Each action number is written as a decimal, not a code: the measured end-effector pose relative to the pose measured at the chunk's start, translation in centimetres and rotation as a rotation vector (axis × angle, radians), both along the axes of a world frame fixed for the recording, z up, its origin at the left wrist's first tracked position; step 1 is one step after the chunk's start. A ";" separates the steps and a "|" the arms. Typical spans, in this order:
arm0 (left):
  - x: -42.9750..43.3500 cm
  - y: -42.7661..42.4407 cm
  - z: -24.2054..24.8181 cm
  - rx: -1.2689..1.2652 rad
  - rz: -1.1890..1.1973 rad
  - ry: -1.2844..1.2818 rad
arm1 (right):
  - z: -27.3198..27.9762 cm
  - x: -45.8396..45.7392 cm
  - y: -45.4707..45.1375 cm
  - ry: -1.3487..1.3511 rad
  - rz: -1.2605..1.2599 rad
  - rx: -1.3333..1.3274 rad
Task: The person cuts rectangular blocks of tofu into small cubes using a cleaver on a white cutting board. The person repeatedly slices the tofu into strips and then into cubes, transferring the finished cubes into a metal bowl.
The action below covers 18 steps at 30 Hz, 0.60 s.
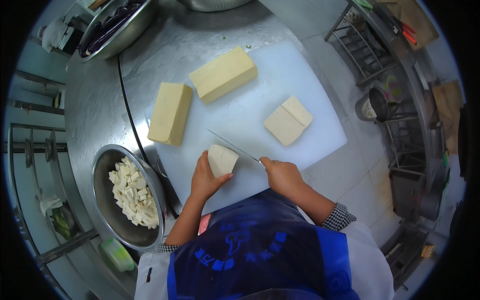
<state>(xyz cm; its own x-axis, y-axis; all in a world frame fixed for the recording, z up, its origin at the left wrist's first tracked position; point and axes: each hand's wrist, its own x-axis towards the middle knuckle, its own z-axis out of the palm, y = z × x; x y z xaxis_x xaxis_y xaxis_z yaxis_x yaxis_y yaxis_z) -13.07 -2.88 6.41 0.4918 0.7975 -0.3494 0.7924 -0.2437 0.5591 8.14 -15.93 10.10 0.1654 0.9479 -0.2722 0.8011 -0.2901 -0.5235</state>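
My left hand [206, 177] grips a pale block of tofu [222, 159] on the white cutting board [240, 125], thumb and fingers on opposite sides. In my right hand [282, 175] is a knife [232, 144], its thin blade pointing away to the upper left, just beyond the tofu and seen nearly edge-on. Another tofu piece [288, 120], split by a cut line, lies on the right of the board. Two large yellowish tofu blocks rest farther off, one long block [224, 75] at the back and one block [170, 113] at the left edge.
A steel bowl [98, 187] of diced white tofu [134, 193] stands left of the board. Eggplants [112, 28] fill a metal basin [140, 26] at the far left of the steel table [93, 97]. Another person [56, 35] is in the upper left. A metal counter [416, 97] runs along the right.
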 end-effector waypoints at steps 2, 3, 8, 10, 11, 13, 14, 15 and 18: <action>-0.1 -0.2 0.2 0.229 -0.066 -0.056 | 0.7 -0.1 0.4 0.013 -0.023 0.004; -0.1 -0.3 0.3 0.339 -0.102 -0.076 | 1.1 -0.2 0.6 0.026 -0.022 0.068; 0.2 0.1 0.1 0.524 -0.347 -0.174 | 3.0 -0.8 1.8 0.033 0.031 0.129; 0.7 0.3 -0.2 0.580 -0.363 -0.198 | 3.4 -0.9 2.3 0.051 0.059 0.148; 0.9 0.4 -0.3 0.563 -0.352 -0.187 | 3.6 -1.0 2.4 0.052 0.080 0.127; 1.1 0.5 -0.6 0.567 -0.339 -0.204 | 3.7 -1.0 2.5 0.052 0.099 0.141; 1.3 0.6 -0.8 0.544 -0.338 -0.189 | 3.6 -1.0 2.6 0.044 0.116 0.099; 1.4 0.6 -0.9 0.538 -0.339 -0.193 | 3.6 -0.9 2.6 0.042 0.118 0.158; 1.5 0.6 -1.2 0.545 -0.342 -0.213 | 3.4 -0.9 2.7 0.024 0.143 0.209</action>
